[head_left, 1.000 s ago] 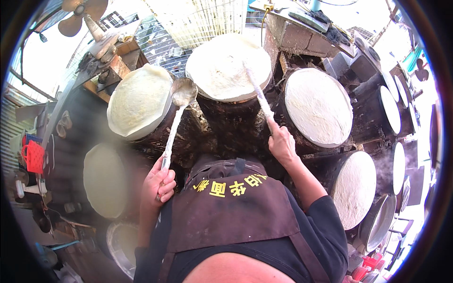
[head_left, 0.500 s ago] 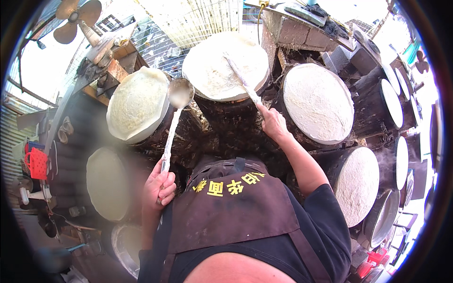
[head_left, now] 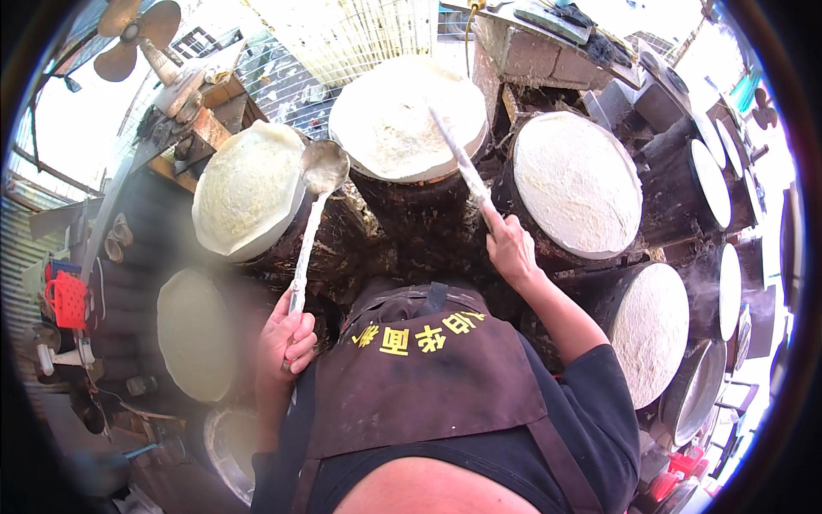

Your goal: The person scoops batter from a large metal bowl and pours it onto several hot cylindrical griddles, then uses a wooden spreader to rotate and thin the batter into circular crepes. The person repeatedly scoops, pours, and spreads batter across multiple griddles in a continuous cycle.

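Observation:
My left hand [head_left: 289,338] is closed around the handle of a long ladle [head_left: 324,168], coated in pale batter. The ladle's bowl hangs beside the right edge of the left round batter-covered griddle [head_left: 250,188]. In my right hand [head_left: 511,250] is a long, narrow spatula [head_left: 463,163], smeared white, with the index finger laid along it. Its tip reaches over the right part of the middle griddle [head_left: 402,120], which carries a wide white layer of batter; whether it touches cannot be told. Right of my right hand lies another griddle [head_left: 579,184] spread with rough white batter.
More batter-covered griddles stand around me, one at the right [head_left: 652,334] and one at the left [head_left: 195,334]. Steam drifts near a farther griddle [head_left: 728,291]. A wire rack [head_left: 287,77] lies behind, with a fan [head_left: 133,34] at far left and a red basket [head_left: 66,300] below.
My right hand has drawn back toward me and to the right, taking the spatula from the middle of the batter toward its right edge. The left hand and ladle have barely moved.

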`<act>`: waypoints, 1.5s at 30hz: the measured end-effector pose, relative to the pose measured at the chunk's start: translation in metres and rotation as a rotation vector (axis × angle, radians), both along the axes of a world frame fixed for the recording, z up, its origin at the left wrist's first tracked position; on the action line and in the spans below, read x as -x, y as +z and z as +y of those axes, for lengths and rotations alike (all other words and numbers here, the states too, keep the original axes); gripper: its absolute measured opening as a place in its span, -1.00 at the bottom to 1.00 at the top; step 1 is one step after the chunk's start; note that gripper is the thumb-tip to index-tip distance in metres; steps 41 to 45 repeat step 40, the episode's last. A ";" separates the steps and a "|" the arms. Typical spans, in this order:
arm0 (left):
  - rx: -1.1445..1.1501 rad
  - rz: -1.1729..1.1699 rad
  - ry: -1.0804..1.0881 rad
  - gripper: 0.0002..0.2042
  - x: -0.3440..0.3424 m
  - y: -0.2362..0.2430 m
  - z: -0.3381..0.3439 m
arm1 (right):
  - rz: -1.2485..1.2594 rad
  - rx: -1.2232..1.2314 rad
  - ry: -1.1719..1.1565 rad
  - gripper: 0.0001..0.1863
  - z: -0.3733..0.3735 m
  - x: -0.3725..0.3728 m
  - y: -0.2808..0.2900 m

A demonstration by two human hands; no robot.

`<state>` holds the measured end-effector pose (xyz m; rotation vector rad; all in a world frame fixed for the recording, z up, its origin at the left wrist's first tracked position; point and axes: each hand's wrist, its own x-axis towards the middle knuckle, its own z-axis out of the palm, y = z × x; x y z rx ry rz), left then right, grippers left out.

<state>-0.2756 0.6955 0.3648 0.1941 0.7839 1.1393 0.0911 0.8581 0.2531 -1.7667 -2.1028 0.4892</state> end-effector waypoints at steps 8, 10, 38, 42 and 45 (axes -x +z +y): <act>0.007 0.011 -0.015 -0.55 -0.001 0.003 0.000 | -0.015 0.068 0.078 -0.31 0.046 0.019 -0.017; -0.009 0.039 -0.008 -0.56 -0.004 0.005 0.000 | -0.057 0.048 0.101 -0.33 0.043 0.013 -0.024; -0.007 0.000 -0.029 -0.54 0.009 -0.001 -0.014 | -0.218 0.045 0.011 -0.32 0.008 0.022 -0.031; -0.013 -0.006 -0.022 -0.54 0.010 -0.002 -0.016 | -0.151 0.094 0.001 -0.23 0.001 0.017 -0.019; -0.013 -0.006 -0.022 -0.54 0.010 -0.002 -0.016 | -0.151 0.094 0.001 -0.23 0.001 0.017 -0.019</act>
